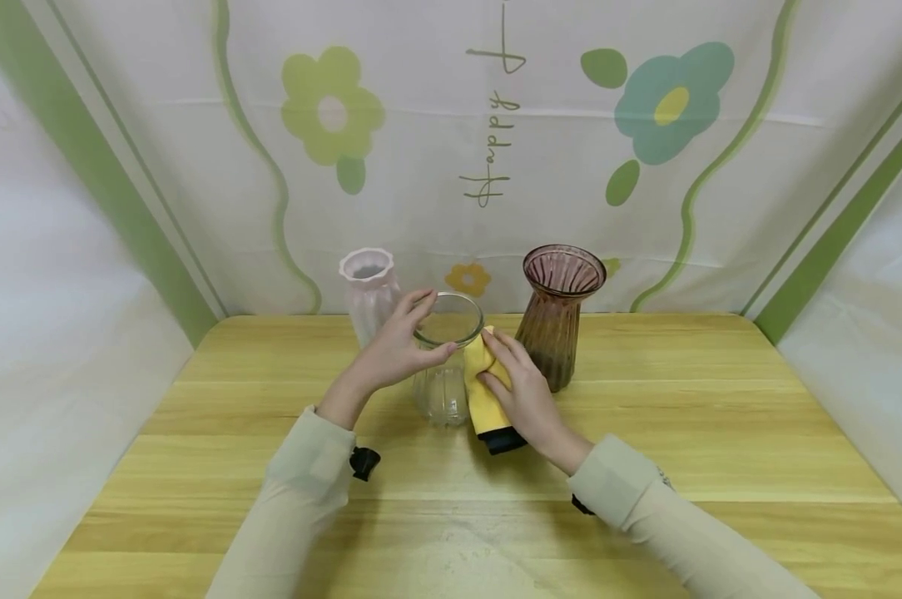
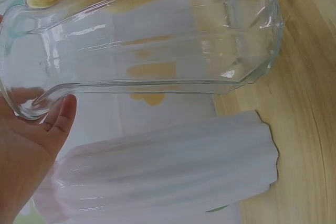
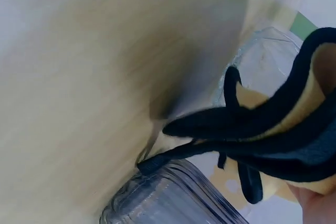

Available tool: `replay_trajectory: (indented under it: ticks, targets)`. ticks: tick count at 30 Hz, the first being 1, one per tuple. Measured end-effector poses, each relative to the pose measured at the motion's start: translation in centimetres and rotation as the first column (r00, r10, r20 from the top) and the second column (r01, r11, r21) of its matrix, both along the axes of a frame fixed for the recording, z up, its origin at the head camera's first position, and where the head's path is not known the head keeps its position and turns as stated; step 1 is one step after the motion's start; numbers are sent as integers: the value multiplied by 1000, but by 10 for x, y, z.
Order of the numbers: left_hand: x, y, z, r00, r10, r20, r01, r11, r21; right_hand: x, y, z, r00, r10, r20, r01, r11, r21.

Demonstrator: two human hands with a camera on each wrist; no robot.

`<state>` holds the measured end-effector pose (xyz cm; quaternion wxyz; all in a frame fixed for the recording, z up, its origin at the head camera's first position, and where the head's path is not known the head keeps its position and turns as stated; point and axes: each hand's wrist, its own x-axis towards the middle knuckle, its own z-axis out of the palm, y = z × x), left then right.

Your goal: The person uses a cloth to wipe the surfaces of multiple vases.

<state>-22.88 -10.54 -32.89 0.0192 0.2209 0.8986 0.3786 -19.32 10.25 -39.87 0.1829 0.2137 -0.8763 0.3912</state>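
A clear glass vase (image 1: 442, 391) stands upright on the wooden table, in the middle of the head view. My left hand (image 1: 397, 348) grips it at the neck just under the rim, thumb in front and fingers behind. Bunched in my right hand (image 1: 527, 398) is a yellow cloth (image 1: 485, 406) with a black border, held against the vase's right side. The left wrist view shows the vase's ribbed wall (image 2: 142, 51) and thick base. In the right wrist view the cloth's black edging (image 3: 220, 124) covers part of the vase; most of that hand is hidden.
A pale pink-white fluted vase (image 1: 370, 299) stands behind left of the clear one. To the right, close to my right hand, is a purple-brown ribbed vase (image 1: 554, 333) with a flared mouth. A flower-printed curtain (image 1: 421, 166) hangs behind the table (image 1: 683, 416).
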Motion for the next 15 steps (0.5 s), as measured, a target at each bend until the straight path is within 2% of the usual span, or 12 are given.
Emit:
replay_trajectory:
  ticks: [8,11,15]
  targets:
    - [-2,0,-6,999,-42,-2,42,998,42,1,-1,-5,997,-1,-81,-2,1000,-30]
    - [-3,1,-7,999,-42,-11,43,998,42,0,2,-11,998,5,-69,-6,1000,-13]
    - [-3,1,-8,999,-40,-29,41,999,37,0,7,-19,1000,7,-13,-7,1000,23]
